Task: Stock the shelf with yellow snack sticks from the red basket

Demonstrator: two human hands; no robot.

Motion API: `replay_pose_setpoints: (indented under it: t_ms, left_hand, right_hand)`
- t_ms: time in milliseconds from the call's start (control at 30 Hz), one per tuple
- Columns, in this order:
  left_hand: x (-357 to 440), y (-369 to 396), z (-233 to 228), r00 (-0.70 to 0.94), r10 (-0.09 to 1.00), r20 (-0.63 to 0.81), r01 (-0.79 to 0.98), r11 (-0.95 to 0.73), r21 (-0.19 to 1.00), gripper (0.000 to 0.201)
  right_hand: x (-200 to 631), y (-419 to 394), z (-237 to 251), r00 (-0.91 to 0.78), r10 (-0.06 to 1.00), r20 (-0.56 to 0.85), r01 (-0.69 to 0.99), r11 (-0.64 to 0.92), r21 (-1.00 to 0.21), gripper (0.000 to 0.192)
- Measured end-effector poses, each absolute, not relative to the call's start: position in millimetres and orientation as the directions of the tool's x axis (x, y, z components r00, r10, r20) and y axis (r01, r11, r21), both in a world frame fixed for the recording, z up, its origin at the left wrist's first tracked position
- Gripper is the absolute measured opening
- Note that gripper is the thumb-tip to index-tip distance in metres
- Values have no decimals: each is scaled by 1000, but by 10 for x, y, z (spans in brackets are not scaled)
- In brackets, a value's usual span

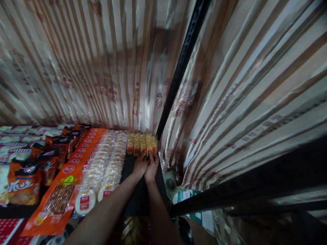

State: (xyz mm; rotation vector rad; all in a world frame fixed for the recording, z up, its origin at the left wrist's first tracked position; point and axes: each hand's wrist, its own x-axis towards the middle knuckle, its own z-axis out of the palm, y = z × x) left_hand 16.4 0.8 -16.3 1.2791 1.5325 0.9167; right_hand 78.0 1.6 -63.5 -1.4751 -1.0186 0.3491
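At the far right end of the shelf, small yellow snack packets (136, 149) stand side by side in short rows, with orange-red labels on their fronts. My left hand (140, 165) and my right hand (151, 166) are close together at the front of these rows. The fingers of both are bent in against a packet at the front right, closed on it as far as the dim picture shows. Just left of the packets, two long rows of round white cakes in clear wrap (86, 200) run front to back.
Orange flat snack packs (61, 197) overlap in a row further left, beside black-and-orange bags (24, 182) and white bags (15, 154). A black post (176, 86) rises at the shelf's back right corner, before a striped curtain (122, 68). A black bar (217, 197) crosses at lower right.
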Motion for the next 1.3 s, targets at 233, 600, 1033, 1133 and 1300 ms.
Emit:
replay_pose_setpoints:
  t_ms: [233, 600, 1033, 1133, 1300]
  left_hand:
    - [156, 29, -195, -12, 989, -147, 320, 143, 936, 47]
    - [151, 28, -224, -36, 987, -159, 258, 163, 952, 46]
    - [136, -15, -151, -36, 981, -193, 215, 196, 957, 47]
    - [136, -20, -152, -36, 984, -176, 208, 180, 961, 46]
    - [139, -21, -174, -54, 985, -162, 233, 170, 958, 46]
  right_hand:
    - [752, 15, -565, 565, 764, 313, 361, 112, -926, 44]
    - [802, 15, -640, 455, 790, 411, 501, 154, -851, 32]
    - [802, 26, -682, 348, 791, 504, 639, 193, -744, 34]
    - [789, 20, -689, 370, 793, 484, 637, 164, -754, 36]
    - [795, 1, -685, 335, 807, 486, 684, 146, -714, 42]
